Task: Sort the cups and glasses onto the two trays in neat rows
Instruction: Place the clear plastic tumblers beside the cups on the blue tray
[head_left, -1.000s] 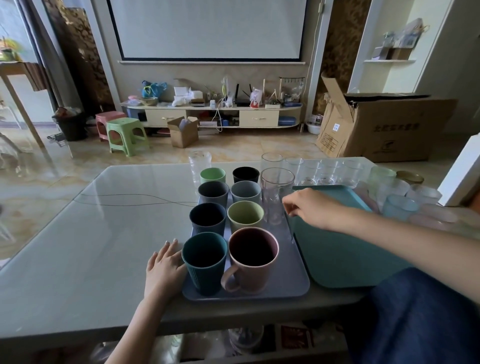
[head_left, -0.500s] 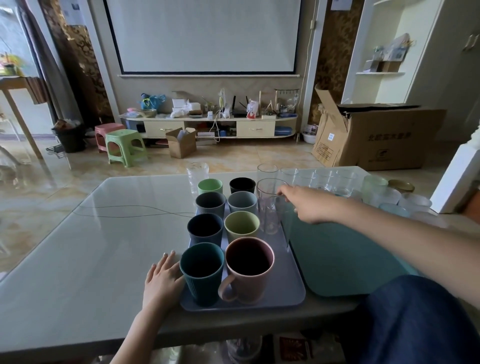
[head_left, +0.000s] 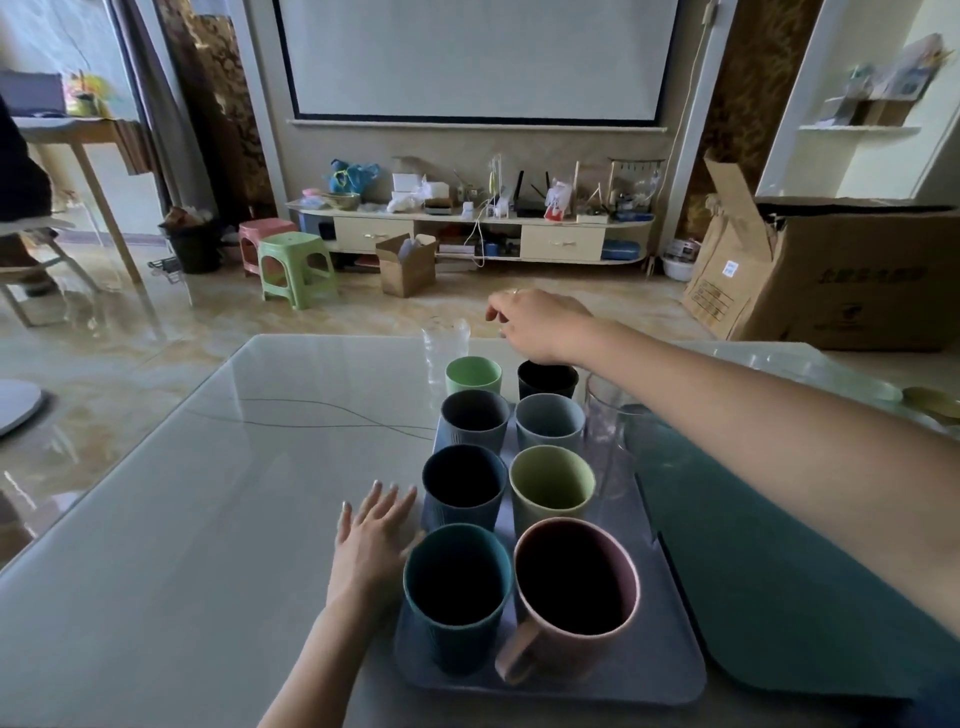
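— Cups (head_left: 550, 486) fill two rows on the grey tray (head_left: 670, 670); how does it look from your side?

— Eight coloured ones stand upright there, from the pink mug (head_left: 574, 584) nearest me to the black cup (head_left: 546, 378) at the far end. One tall glass (head_left: 605, 441) stands on the tray's right edge, beside the teal tray (head_left: 779, 597), which carries nothing that I can see.

— And your hands?

— A second ago my right hand (head_left: 540, 325) was low beside that tall glass. Now it has let go, lifted and reached past the black cup toward the clear glass (head_left: 447, 343) standing alone on the tabletop (head_left: 182, 519) behind the green cup (head_left: 472, 375). The fingers are loosely curled downward and hold nothing; they're near that glass, not touching. My left hand (head_left: 376, 540) stays flat on the tabletop, fingers spread, just beside the dark teal cup (head_left: 457, 603).

— So what does that mean?

— I judge the cups sorted; the glasses remain, and this stray one looks next.
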